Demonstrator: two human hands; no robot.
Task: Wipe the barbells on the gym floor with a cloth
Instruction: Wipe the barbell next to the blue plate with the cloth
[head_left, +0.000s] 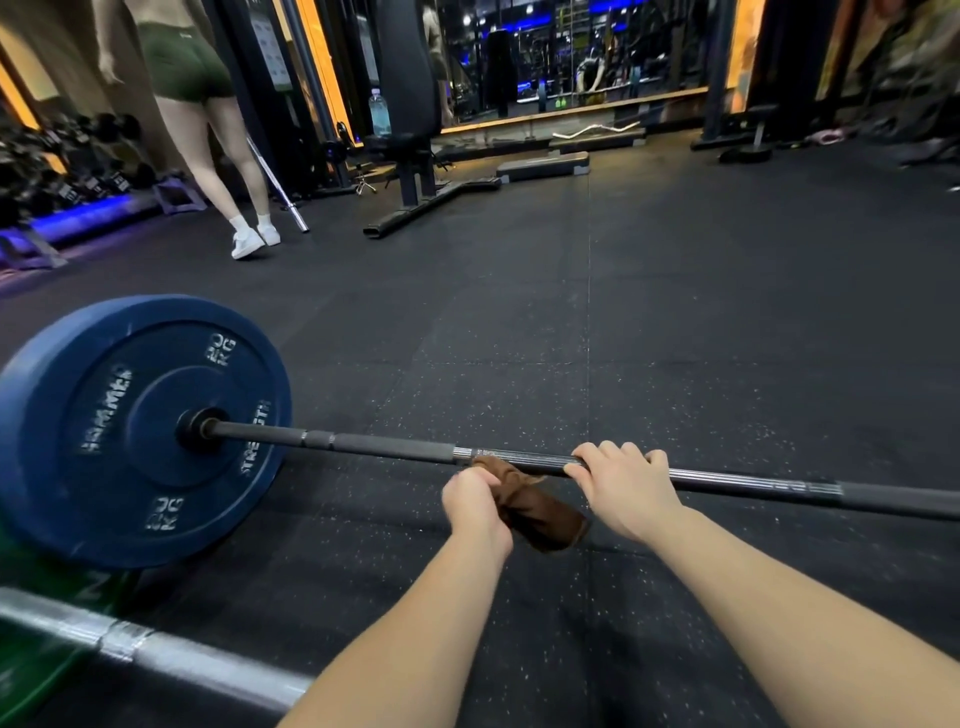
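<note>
A dark barbell (384, 446) lies across the black gym floor, with a blue 20 kg plate (140, 426) on its left end. My left hand (475, 506) grips a brown cloth (535, 506) that touches the bar's knurled middle and hangs down toward me. Just to the right of the cloth, my right hand (621, 480) holds the bar with its fingers curled over the top. A second, silver barbell (156, 652) with a green plate (36, 670) lies nearer to me at the lower left.
A person in green shorts (208, 130) stands at the back left beside a leaning silver bar (278, 179) and a dumbbell rack (67, 171). A black bench (410, 150) with a water bottle, step platforms (543, 167) and a mirror wall lie beyond.
</note>
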